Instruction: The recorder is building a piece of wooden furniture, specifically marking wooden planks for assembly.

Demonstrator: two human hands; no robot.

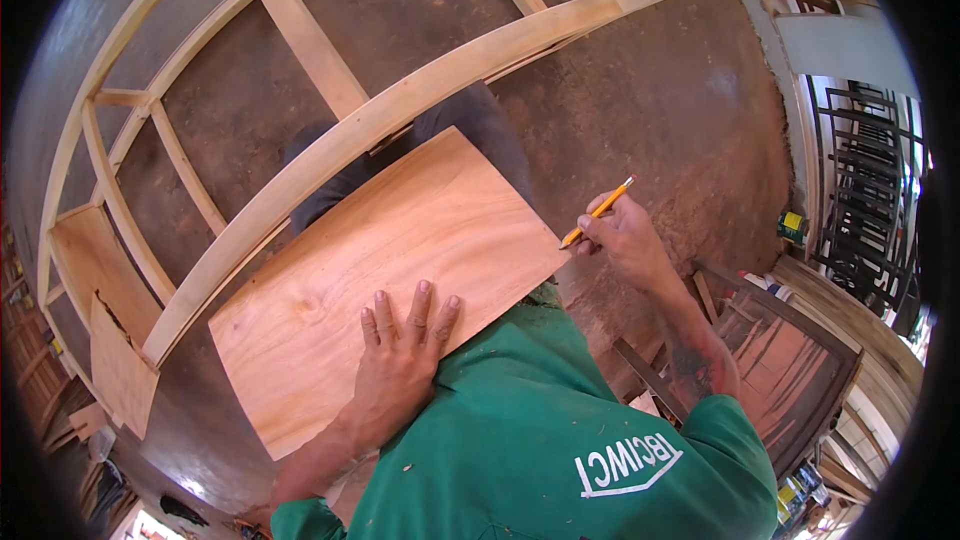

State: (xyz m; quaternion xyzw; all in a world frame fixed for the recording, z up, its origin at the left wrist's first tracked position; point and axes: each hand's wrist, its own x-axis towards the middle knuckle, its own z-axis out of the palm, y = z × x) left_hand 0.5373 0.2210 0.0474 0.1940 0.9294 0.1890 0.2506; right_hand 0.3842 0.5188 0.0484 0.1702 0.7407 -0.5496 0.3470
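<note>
A flat rectangular wooden board [400, 230] with wavy grain lies tilted across my lap, its far edge close to a wooden frame [420, 90]. My left hand [402, 360] rests flat on the board near its lower edge, fingers spread. Between the fingers of my right hand [622, 235] is a yellow pencil [600, 210] with a pinkish eraser end. Its tip points down beside the board's right corner; whether it touches the wood I cannot tell.
The large frame with its slats stretches across the far side and left. A thin wood panel [122, 365] hangs at its left end. To the right are a dark-edged wooden piece [780, 360], a small green can [793, 227] and black metal grillwork [868, 190].
</note>
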